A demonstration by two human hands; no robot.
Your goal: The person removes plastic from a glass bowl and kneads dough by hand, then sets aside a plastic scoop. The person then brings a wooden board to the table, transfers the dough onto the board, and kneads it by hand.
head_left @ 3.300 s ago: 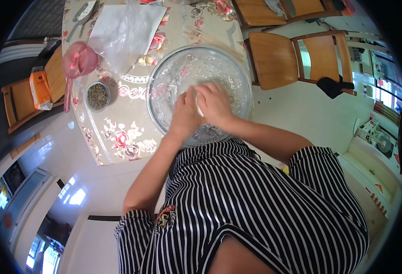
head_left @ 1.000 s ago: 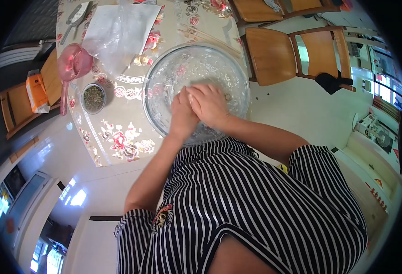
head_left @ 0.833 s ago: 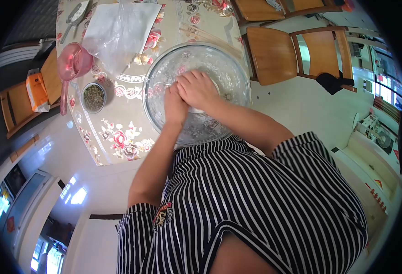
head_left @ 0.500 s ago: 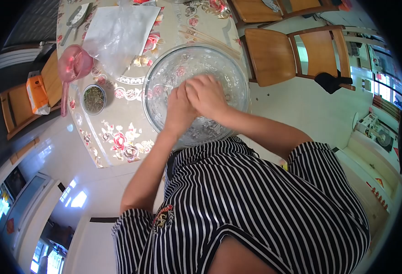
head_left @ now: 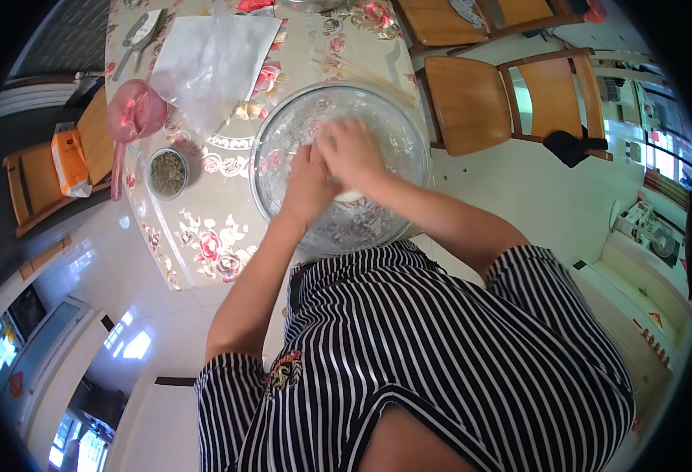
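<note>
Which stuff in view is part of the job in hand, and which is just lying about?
In the job:
left hand and right hand
clear bowl
pale lump, dough-like, partly hidden by the hands

Apparently just lying about:
pink dipper
small bowl of greenish bits
plastic bag
scoop
orange packet

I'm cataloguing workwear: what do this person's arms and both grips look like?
The short, loose left sleeve and matching right sleeve are black cloth with narrow white stripes, ending near the elbows. Below them, no watch or bracelet shows. Left grip and right grip wear no gloves; blur hides finer detail.
</note>
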